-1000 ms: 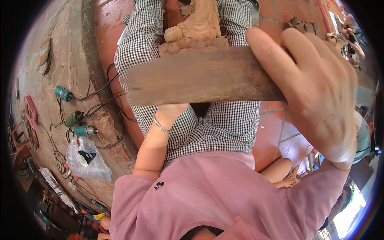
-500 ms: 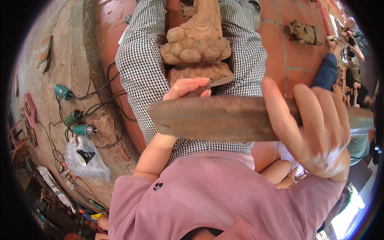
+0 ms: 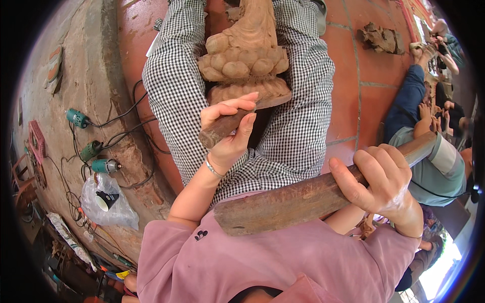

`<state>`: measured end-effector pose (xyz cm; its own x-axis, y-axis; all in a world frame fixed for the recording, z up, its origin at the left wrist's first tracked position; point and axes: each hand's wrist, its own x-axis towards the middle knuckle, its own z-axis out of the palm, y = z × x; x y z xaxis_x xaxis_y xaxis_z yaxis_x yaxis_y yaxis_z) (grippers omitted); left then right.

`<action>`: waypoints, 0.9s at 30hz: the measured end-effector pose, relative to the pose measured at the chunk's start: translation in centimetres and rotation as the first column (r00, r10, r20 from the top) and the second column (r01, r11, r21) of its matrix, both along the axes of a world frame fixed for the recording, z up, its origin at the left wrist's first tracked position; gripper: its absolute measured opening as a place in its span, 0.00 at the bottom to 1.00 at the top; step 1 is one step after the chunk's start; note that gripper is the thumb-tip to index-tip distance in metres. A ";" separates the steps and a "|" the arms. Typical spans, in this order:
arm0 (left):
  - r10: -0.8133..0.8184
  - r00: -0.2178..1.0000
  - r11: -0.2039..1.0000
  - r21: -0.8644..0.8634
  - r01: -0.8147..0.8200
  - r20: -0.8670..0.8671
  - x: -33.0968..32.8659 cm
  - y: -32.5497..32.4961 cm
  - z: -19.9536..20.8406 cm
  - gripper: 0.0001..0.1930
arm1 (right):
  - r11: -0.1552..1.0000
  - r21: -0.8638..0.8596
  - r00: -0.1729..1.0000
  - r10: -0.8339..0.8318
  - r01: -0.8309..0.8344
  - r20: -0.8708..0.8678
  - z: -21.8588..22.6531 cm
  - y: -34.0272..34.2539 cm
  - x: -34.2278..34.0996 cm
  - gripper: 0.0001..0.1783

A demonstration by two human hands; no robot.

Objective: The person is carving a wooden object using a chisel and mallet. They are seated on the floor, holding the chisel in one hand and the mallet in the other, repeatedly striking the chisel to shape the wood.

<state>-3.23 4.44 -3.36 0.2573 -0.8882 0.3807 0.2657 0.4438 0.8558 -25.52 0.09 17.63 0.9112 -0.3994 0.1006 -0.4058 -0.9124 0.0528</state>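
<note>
A carved wooden statue (image 3: 245, 63) lies between my knees, its lotus-shaped base toward me. My left hand (image 3: 231, 149) is closed around the wooden handle of a chisel (image 3: 218, 129). The chisel points at the base's lower rim; its blade is mostly hidden by my fingers, so I cannot tell whether it touches. My right hand (image 3: 385, 183) grips a long, flat wooden mallet (image 3: 278, 207) partway along. The mallet is tilted, its broad end low in front of my chest and apart from the chisel, its narrow end up to the right.
Teal-and-black power tools (image 3: 103, 165) with black cords lie on the worn ledge at left, beside a clear plastic bag (image 3: 111, 209) holding a dark cup. A rough wood chunk (image 3: 380, 39) sits on the red tiles (image 3: 341, 76). Other people (image 3: 434, 156) sit close on the right.
The mallet has swung back toward my chest, away from the chisel, and its narrow end has tilted up. My left hand, earlier partly behind the mallet, now shows with the chisel handle.
</note>
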 end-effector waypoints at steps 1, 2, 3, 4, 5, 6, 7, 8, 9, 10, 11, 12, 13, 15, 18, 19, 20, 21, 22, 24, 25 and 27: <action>-0.020 1.000 1.000 0.005 0.020 0.021 0.3 -0.1 0.1 0.16 | 1.000 0.008 1.000 0.004 -0.004 0.011 -0.1 0.0 0.0 0.26; -0.040 0.998 0.999 0.011 0.039 0.042 0.4 -0.1 0.1 0.16 | 1.000 0.001 1.000 -0.010 0.010 0.008 -0.1 -0.1 0.0 0.26; -0.045 0.998 0.999 0.018 0.045 0.031 0.4 -0.2 0.1 0.15 | 1.000 -0.004 1.000 -0.024 0.024 0.005 -0.1 -0.1 0.1 0.26; -0.051 0.999 0.998 0.025 0.050 0.021 0.5 -0.2 0.0 0.15 | 0.999 -0.010 0.999 -0.038 0.038 0.002 -0.1 -0.1 0.1 0.27; -0.056 0.998 0.998 0.032 0.056 0.010 0.5 -0.3 0.0 0.15 | 0.998 -0.005 0.998 -0.056 0.056 0.001 -0.2 -0.2 0.1 0.27; -0.064 0.998 0.997 0.049 0.062 0.028 0.7 -0.4 0.0 0.15 | 0.998 0.001 0.998 -0.071 0.071 0.002 -0.2 -0.4 0.1 0.27; -0.072 0.996 0.995 0.066 0.069 0.046 0.9 -0.6 0.1 0.15 | 0.996 0.007 0.996 -0.085 0.085 0.003 -0.2 -0.5 0.1 0.28; -0.081 0.995 0.994 0.083 0.075 0.063 1.1 -0.8 0.2 0.15 | 0.994 0.026 0.994 -0.106 0.105 0.024 -0.2 -0.6 0.2 0.28; -0.069 0.996 0.995 0.079 0.064 0.057 1.0 -1.1 0.3 0.15 | 0.991 0.046 0.990 -0.131 0.129 0.042 -0.2 -0.6 0.1 0.28; -0.057 0.997 0.996 0.074 0.053 0.050 0.7 -1.5 0.4 0.15 | 0.986 0.067 0.986 -0.157 0.153 0.060 -0.2 -0.6 0.1 0.28; -0.045 0.998 0.997 0.070 0.042 0.044 0.3 -1.8 0.5 0.16 | 0.983 0.069 0.984 -0.171 0.168 0.045 -0.1 -0.5 0.0 0.28; -0.020 0.997 0.999 0.043 0.017 0.073 -0.1 -1.8 0.7 0.15 | 0.981 0.070 0.983 -0.181 0.179 0.033 -0.2 -0.6 -0.1 0.29; 0.006 0.995 1.000 0.014 -0.007 0.102 -0.7 -1.8 0.8 0.15 | 0.979 0.071 0.981 -0.191 0.190 0.021 -0.2 -0.6 -0.1 0.29; 0.047 0.987 0.999 -0.004 -0.047 0.153 -1.4 -1.8 1.0 0.15 | 0.977 -0.019 0.976 -0.213 0.212 -0.055 0.5 -0.3 0.5 0.30; 0.100 0.966 0.995 -0.014 -0.099 0.239 -1.8 -1.6 0.7 0.14 | 0.986 -0.030 0.987 -0.163 0.164 0.008 0.3 -0.3 -0.1 0.32; 0.113 0.962 0.994 -0.033 -0.108 0.248 -2.0 -1.5 0.6 0.14 | 0.991 -0.014 0.990 -0.130 0.131 0.059 0.1 -0.3 -0.4 0.32; 0.126 0.958 0.992 -0.052 -0.117 0.258 -2.2 -1.5 0.7 0.15 | 0.987 -0.044 0.988 -0.155 0.155 0.006 0.3 -0.1 -0.3 0.32; 0.141 0.953 0.989 -0.071 -0.126 0.270 -2.3 -1.5 0.7 0.15 | 0.981 -0.075 0.983 -0.180 0.177 -0.045 0.7 0.0 0.0 0.32; 0.143 0.950 0.989 -0.067 -0.130 0.278 -2.3 -1.5 0.7 0.15 | 0.975 -0.107 0.974 -0.206 0.196 -0.094 0.9 0.1 0.1 0.31; 0.148 0.945 0.989 -0.060 -0.136 0.293 -2.4 -1.3 0.6 0.15 | 0.982 -0.065 0.984 -0.179 0.178 -0.011 0.1 -0.1 -0.8 0.32; 0.149 0.943 0.989 -0.058 -0.138 0.299 -2.4 -1.3 0.5 0.15 | 0.981 -0.052 0.982 -0.190 0.189 -0.014 0.1 0.0 -0.9 0.32; 0.159 0.933 0.987 -0.083 -0.140 0.323 -2.4 -1.3 0.7 0.15 | 0.972 -0.038 0.970 -0.235 0.233 -0.062 0.3 0.1 -1.0 0.32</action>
<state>-5.62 3.09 -2.63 0.2379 -0.8231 0.5157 -0.0981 0.5078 0.8558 -26.50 0.22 17.94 0.7980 -0.5998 0.0590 -0.6023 -0.7902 0.1130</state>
